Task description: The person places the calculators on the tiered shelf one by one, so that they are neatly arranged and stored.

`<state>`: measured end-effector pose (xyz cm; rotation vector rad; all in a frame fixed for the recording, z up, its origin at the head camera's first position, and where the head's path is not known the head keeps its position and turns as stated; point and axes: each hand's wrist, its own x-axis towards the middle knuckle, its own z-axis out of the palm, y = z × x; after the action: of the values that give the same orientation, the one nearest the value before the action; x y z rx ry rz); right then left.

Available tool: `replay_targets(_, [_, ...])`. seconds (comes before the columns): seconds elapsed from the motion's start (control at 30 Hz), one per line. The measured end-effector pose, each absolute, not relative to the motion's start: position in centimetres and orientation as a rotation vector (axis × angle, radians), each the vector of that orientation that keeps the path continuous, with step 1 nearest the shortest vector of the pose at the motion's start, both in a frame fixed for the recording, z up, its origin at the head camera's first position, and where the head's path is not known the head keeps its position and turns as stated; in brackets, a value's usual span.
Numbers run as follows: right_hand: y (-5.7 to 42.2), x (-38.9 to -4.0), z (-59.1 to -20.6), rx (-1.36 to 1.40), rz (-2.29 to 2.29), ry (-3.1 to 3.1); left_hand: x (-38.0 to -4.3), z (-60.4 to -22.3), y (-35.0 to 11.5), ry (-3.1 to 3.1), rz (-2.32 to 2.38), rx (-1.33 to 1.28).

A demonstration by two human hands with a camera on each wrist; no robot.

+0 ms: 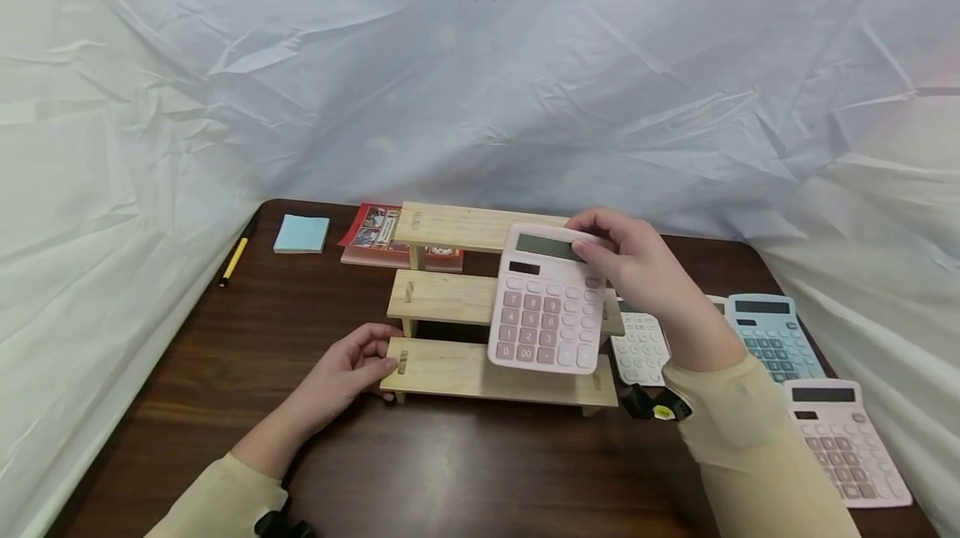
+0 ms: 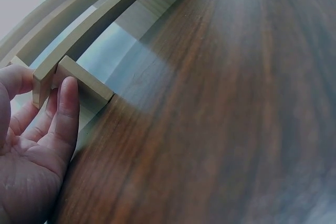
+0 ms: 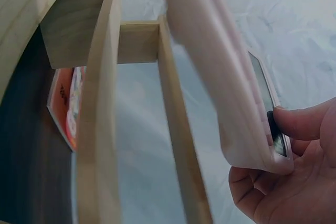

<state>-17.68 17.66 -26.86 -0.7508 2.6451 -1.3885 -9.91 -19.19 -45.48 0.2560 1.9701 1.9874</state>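
Observation:
A pink calculator [image 1: 528, 305] is held up over the three-tier wooden shelf [image 1: 442, 367], screen edge at the top and keys facing the head camera. My right hand [image 1: 637, 263] pinches it by its upper right corner, thumb on the front beside the screen. In the right wrist view the calculator [image 3: 220, 72] appears edge-on, apart from the shelf boards. My left hand [image 1: 356, 363] grips the left end of the lowest board; in the left wrist view its thumb and fingers lie on either side of the board's end [image 2: 44, 85].
Right of the shelf lie a white calculator [image 1: 640, 346], a blue calculator [image 1: 776, 338] and another pink calculator [image 1: 847, 442]. A red booklet [image 1: 375, 230] sits behind the shelf. At the left are blue sticky notes [image 1: 302, 234] and a yellow-black pen [image 1: 234, 261]. White sheeting surrounds the table.

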Motion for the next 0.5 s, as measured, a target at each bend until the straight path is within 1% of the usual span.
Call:
replay_targets(0.2, [17.4,-18.8,-27.5,-0.564,-1.484,2.588,-9.9,-45.3,-19.1,1.965,2.001,0.260])
replay_targets(0.5, [16.9,-20.8,-28.0,-0.515,-1.550,2.559,-10.0,-45.3,-19.0,1.964,1.992,0.253])
